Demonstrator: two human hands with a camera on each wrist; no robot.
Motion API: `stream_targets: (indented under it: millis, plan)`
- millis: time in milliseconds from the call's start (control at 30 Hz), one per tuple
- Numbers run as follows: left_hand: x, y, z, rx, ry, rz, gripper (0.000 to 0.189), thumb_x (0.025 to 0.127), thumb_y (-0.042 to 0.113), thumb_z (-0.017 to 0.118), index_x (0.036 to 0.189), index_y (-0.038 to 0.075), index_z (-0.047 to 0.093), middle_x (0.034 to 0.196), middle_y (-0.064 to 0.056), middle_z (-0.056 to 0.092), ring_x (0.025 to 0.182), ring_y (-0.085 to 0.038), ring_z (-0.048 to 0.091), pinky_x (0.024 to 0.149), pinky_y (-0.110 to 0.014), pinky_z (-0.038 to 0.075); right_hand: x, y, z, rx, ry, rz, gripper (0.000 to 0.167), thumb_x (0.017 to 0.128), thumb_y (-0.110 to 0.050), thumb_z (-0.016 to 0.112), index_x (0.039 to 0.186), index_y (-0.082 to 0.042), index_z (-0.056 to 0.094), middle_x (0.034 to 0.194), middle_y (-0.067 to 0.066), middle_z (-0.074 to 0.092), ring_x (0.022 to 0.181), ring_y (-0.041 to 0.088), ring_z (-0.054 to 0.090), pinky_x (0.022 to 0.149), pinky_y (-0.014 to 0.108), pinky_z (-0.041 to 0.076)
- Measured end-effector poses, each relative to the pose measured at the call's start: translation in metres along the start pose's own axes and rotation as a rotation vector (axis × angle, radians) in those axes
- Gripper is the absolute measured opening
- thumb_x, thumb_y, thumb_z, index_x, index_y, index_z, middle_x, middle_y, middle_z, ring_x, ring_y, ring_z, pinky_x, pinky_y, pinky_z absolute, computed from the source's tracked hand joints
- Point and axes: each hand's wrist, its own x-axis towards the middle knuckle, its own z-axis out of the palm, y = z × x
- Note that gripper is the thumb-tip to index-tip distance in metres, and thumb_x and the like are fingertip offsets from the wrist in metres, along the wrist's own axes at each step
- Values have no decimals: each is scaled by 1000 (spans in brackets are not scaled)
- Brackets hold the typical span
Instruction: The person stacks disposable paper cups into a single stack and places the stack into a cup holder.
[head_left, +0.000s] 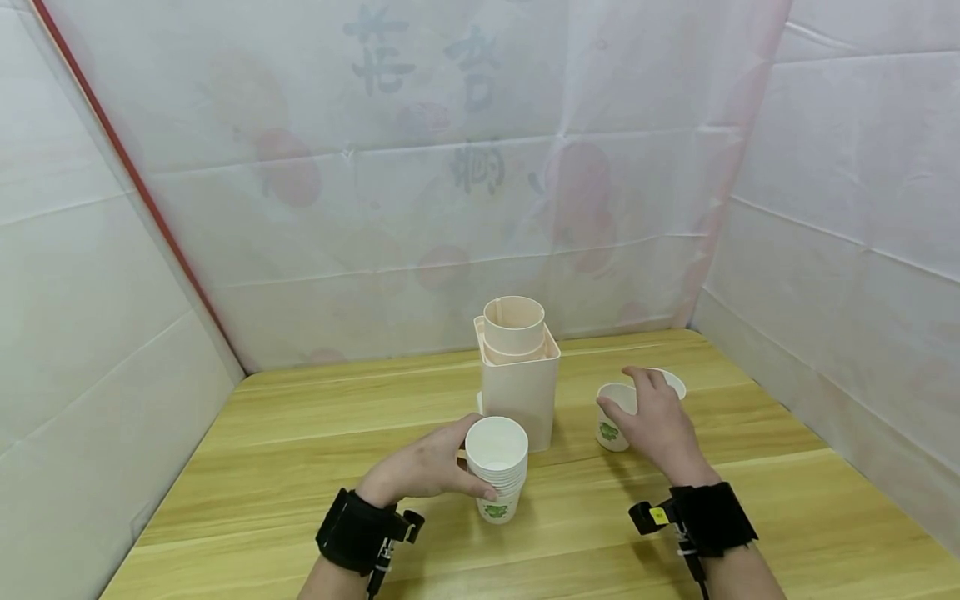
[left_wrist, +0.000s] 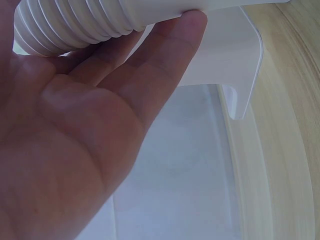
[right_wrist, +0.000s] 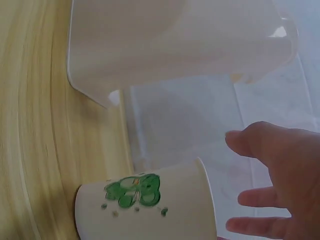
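My left hand (head_left: 427, 465) grips a nested stack of white paper cups (head_left: 501, 477), thumb and fingers around its sides. The stack stands upright near the table's front middle. Its ridged rims show close up in the left wrist view, above the palm. On the right, my right hand (head_left: 663, 427) hovers with spread fingers over a single white paper cup (head_left: 611, 427). In the right wrist view this cup, printed with a green picture, lies just beyond the fingertips. Another white cup (head_left: 672, 382) stands behind the right hand, mostly hidden by it.
A cream-coloured square holder (head_left: 519, 408) with a round tube (head_left: 514, 335) rising from its top stands between the hands, just behind the cup stack. White printed sheeting (head_left: 420, 225) walls in the wooden table (head_left: 330, 417) at the back and both sides.
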Motion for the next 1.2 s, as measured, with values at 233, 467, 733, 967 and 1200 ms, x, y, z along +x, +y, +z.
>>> stream_targets:
  millis: [233, 467, 733, 967, 1200]
  plan:
    - [0, -1, 0, -3, -7, 14, 75, 69, 27, 81, 130, 20, 38, 115, 6, 54, 105, -14, 51, 85, -34, 45, 1, 3, 7, -61, 44, -42, 62, 82, -42, 65, 122, 3, 49, 121, 28, 42, 104, 47, 38, 80, 55, 36]
    - [1, -2, 0, 5, -5, 18, 74, 69, 28, 80, 129, 20, 39, 114, 6, 55, 104, -13, 51, 84, -34, 45, 2, 4, 12, -158, 44, -39, 60, 80, -41, 67, 118, 2, 52, 117, 27, 47, 97, 47, 39, 75, 54, 36]
    - [1, -3, 0, -3, -8, 24, 74, 69, 27, 80, 130, 18, 38, 115, 4, 54, 104, -15, 51, 84, -35, 45, 2, 4, 13, -134, 18, -16, 59, 82, -36, 66, 123, 3, 48, 119, 28, 45, 96, 47, 45, 73, 55, 40]
    - [1, -3, 0, 3, -11, 29, 76, 69, 28, 80, 131, 19, 37, 118, 0, 54, 106, -20, 51, 85, -34, 45, 2, 1, 10, -78, 25, -13, 59, 81, -34, 67, 124, 1, 47, 119, 28, 45, 99, 47, 45, 73, 55, 41]
    - [2, -4, 0, 16, -7, 12, 76, 69, 29, 80, 131, 22, 37, 117, 4, 54, 106, -16, 51, 85, -31, 44, 3, -8, 2, 46, 90, -84, 59, 81, -34, 67, 125, 0, 47, 120, 24, 47, 108, 43, 42, 83, 55, 37]
